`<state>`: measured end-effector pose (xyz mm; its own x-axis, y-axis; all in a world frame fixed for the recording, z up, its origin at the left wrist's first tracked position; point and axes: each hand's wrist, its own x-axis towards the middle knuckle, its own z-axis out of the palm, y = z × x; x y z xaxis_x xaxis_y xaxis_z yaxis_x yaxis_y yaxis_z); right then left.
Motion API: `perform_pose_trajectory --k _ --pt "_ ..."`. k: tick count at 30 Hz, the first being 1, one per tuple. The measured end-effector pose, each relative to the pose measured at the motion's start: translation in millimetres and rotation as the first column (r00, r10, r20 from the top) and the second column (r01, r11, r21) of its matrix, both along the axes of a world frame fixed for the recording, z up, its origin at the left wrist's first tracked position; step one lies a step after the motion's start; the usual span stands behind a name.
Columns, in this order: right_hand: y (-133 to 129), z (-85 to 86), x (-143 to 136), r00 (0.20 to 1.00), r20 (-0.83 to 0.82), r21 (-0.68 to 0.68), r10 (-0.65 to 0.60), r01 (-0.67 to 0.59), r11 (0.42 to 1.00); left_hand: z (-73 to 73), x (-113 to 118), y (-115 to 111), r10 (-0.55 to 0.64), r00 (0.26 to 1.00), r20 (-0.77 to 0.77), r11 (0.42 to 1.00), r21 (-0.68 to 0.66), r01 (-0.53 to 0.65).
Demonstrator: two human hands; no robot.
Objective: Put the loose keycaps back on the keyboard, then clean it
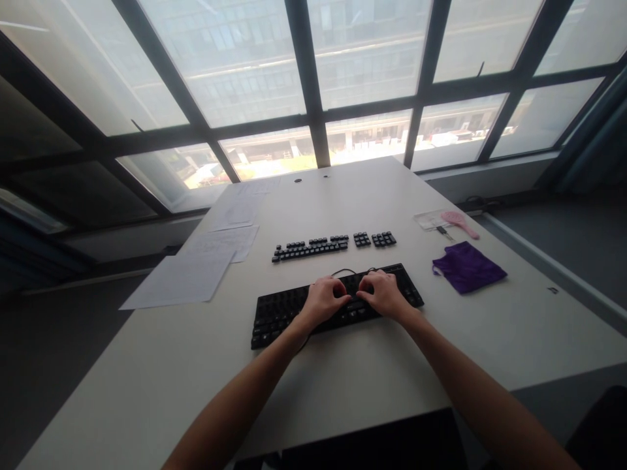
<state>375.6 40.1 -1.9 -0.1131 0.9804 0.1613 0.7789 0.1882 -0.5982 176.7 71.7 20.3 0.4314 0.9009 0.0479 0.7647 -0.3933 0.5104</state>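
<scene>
Black keyboard lies slightly angled on the white desk, partly bare of keycaps. Left hand and right hand sit side by side over its middle, fingers curled, thumbs pointing at each other, just apart. Fingertips hidden; can't tell if either is pinching a key. Loose keycaps lined up behind keyboard. Purple pouch off to the right, papers left.
</scene>
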Motion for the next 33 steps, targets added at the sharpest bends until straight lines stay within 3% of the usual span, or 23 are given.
perform_pose_trajectory --k 4,8,12,16,20,24,33 --pt "0.1 -0.2 -4.7 0.998 0.058 -0.027 -0.009 0.011 1.0 -3.4 4.6 -0.3 -0.007 1.0 -0.025 1.0 0.002 0.007" --pt "0.1 0.7 -0.7 0.998 -0.001 0.005 -0.055 0.055 0.998 -2.0 8.0 4.9 -0.066 0.994 0.087 0.998 0.017 0.065" --pt "16.3 4.7 25.5 0.983 -0.06 0.077 -0.176 0.18 0.981 2.4 22.4 25.1 -0.095 0.981 0.168 0.993 0.082 0.082" --pt "53.3 6.8 66.3 0.944 0.06 0.152 -0.325 0.313 0.937 4.2 57.9 61.5 -0.071 0.991 0.11 0.977 0.21 0.047" --pt "89.8 2.7 95.2 0.928 0.292 0.169 -0.23 0.187 0.968 -0.3 99.3 97.9 -0.11 0.993 -0.044 0.938 0.327 0.119" --pt "110.6 -2.3 104.4 0.905 0.402 0.17 -0.137 0.074 0.983 -7.9 125.9 120.0 -0.122 0.979 -0.165 0.92 0.352 0.173" --pt "117.2 -7.6 107.5 0.906 0.42 0.205 -0.04 -0.052 0.977 -20.9 135.8 126.0 -0.158 0.952 -0.26 0.906 0.345 0.245"
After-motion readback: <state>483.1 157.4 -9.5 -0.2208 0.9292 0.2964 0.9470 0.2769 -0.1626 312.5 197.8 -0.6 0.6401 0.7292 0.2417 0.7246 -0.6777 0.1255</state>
